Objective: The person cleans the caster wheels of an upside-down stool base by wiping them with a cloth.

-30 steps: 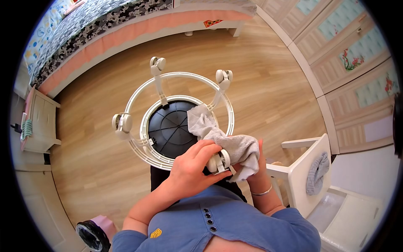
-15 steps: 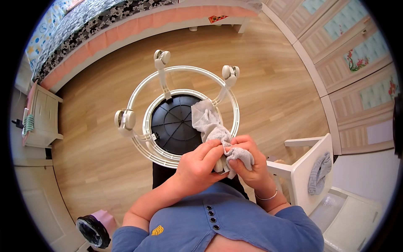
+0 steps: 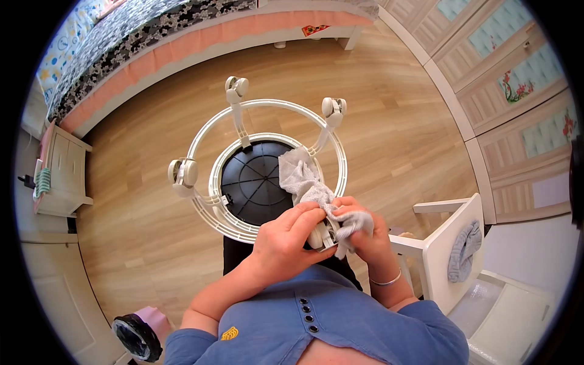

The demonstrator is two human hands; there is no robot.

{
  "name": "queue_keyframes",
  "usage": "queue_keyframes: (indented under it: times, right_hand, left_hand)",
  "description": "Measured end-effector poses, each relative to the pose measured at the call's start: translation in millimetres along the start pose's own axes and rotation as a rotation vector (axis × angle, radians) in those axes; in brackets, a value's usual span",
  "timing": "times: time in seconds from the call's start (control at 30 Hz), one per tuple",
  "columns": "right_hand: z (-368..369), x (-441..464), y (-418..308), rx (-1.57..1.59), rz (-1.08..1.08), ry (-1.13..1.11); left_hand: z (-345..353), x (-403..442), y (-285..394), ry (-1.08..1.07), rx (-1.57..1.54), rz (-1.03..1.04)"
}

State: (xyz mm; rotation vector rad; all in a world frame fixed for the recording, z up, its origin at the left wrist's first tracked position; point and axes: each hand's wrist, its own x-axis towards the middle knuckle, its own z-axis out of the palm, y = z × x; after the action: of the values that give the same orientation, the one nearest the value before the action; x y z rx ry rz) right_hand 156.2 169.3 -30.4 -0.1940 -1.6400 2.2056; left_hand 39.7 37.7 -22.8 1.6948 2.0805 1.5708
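Right hand [image 3: 368, 236] and the bunched end of the cloth [image 3: 300, 173] have shifted slightly outward since half a second ago, baring more of the near caster [image 3: 316, 236]. Left fingers lie close together, clamped on that caster, with the thumb at its lower end; right fingers are closed on the bunched cloth just beside it. From there the cloth's other end trails over the edge of the black disc [image 3: 249, 179] at the middle of the white frame [image 3: 274, 104]. This ringed frame is in front of the person's body, its three other casters standing clear of both hands. To the right, a chair [image 3: 439, 258] bears a grey knitted piece [image 3: 464, 252].
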Motion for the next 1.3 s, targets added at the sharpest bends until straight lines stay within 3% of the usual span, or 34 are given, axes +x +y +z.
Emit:
queue_keyframes:
  times: [0.03, 0.3, 0.5, 0.7, 0.93, 1.1, 1.3]
  right_hand:
    - [0.5, 0.0, 0.3, -0.197, -0.149, -0.088]
    - [11.0, 4.3, -5.6, -0.306, -0.086, -0.011]
    - [17.9, 3.9, -0.9, -0.178, 0.093, 0.151]
    - [1.3, -3.1, 6.1, -0.032, 0.068, 0.136]
    - [-6.8, -4.5, 5.0, 0.153, 0.053, -0.045]
    - [-3.1, 2.3, -6.9, -0.232, -0.051, -0.143]
    - [10.7, 1.1, -14.8, -0.39, -0.069, -0.049]
  left_hand:
    - [-0.2, -1.1, -0.8, 0.007, -0.012, -0.015]
    - [5.0, -7.3, -0.2, -0.029, -0.014, -0.012]
    - [5.3, -6.9, -1.5, -0.012, -0.006, 0.06]
    - [1.8, -2.9, 3.4, -0.022, 0.042, 0.038]
    - [2.6, -2.5, 3.7, -0.018, 0.053, 0.019]
    - [3.4, -5.8, 1.8, -0.032, 0.047, 0.007]
    - [7.4, -9.8, -2.7, -0.027, 0.033, 0.037]
